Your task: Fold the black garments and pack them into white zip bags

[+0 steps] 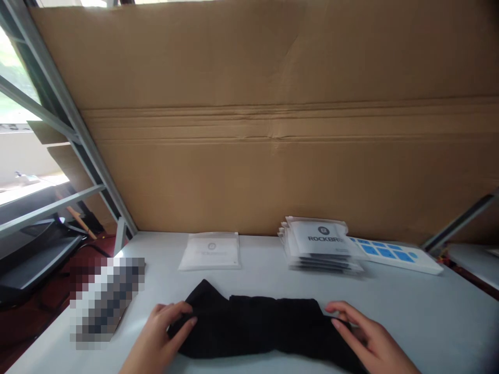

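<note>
- The left hand (pixel 161 330) has thumb and forefinger close together on the cloth's left end; I cannot tell whether they pinch it.
- The right hand (pixel 370 332) curls at the other end, thumb touching the edge, a narrow gap to the forefinger; a firm grip cannot be told.
- The black cloth (pixel 268 324), one piece, lies flat between the two hands, a pointed corner sticking up just beyond the left fingertips.
- To handle it well, both hands should probably draw outward evenly, smoothing from the middle; that left corner looks worth straightening, and too hard a pull could skew the lower edge.
- Counted: two hands, one cloth.
- Left of the left hand, one blurred-out item (pixel 107 304).
- Beyond the left hand, slightly rightward, one flat bag (pixel 210 257).
- Beyond the right hand, slightly leftward, one stack of bags (pixel 322 241), several deep; the exact number is unclear.
- Farther right behind that hand, one white panel with blue patches (pixel 424 263).
</note>
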A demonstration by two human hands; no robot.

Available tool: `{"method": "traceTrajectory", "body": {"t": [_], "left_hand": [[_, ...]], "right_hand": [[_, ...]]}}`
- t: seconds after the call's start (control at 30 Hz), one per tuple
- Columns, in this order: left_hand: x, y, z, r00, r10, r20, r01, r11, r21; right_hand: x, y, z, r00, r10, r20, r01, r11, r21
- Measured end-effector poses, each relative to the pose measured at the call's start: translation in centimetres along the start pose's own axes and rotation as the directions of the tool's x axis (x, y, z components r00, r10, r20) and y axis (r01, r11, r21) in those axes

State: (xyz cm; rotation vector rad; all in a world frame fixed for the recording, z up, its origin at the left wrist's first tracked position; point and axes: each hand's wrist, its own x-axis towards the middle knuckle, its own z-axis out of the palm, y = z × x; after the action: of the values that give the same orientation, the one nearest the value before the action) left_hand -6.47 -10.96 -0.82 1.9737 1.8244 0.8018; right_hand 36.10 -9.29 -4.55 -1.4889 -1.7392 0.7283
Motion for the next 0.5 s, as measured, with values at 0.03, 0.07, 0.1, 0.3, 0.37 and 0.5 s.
{"method": "traceTrajectory", "body": {"t": [0.03, 0.07, 0.1, 0.3, 0.37, 0.5], "left_hand": [[0.3, 0.3, -0.1, 1.0, -0.018, 0.003, 0.018, 0.999, 0.034], [0.6, 0.5, -0.2, 0.999, -0.037, 0.011, 0.037, 0.997, 0.066], [0.9, 0.6, -0.3, 0.998, -0.059, 0.021, 0.056, 0.994, 0.097], [1.4, 0.1, -0.1, 0.999, -0.037, 0.03, 0.031, 0.984, 0.177], [1.2, -0.2, -0.1, 1.0, 0.011, -0.018, -0.008, 0.988, 0.154], [0.3, -1.0, -0.8, 0.997, 0.025, -0.069, -0.015, 0.989, 0.146]], "right_hand": [[0.3, 0.0, 0.1, 1.0, 0.0, 0.013, 0.0, 1.0, -0.024], [0.5, 0.0, 0.2, 1.0, 0.003, 0.026, -0.002, 0.999, -0.047], [0.7, -0.2, 0.4, 0.999, 0.005, 0.038, -0.003, 0.998, -0.066], [1.3, -0.1, 0.9, 1.0, 0.004, 0.0, -0.003, 0.962, -0.274], [1.2, 0.6, 0.9, 1.0, 0.012, -0.006, -0.013, 0.947, -0.322], [0.7, 1.2, 0.1, 0.998, -0.051, -0.038, 0.034, 0.935, -0.352]]}}
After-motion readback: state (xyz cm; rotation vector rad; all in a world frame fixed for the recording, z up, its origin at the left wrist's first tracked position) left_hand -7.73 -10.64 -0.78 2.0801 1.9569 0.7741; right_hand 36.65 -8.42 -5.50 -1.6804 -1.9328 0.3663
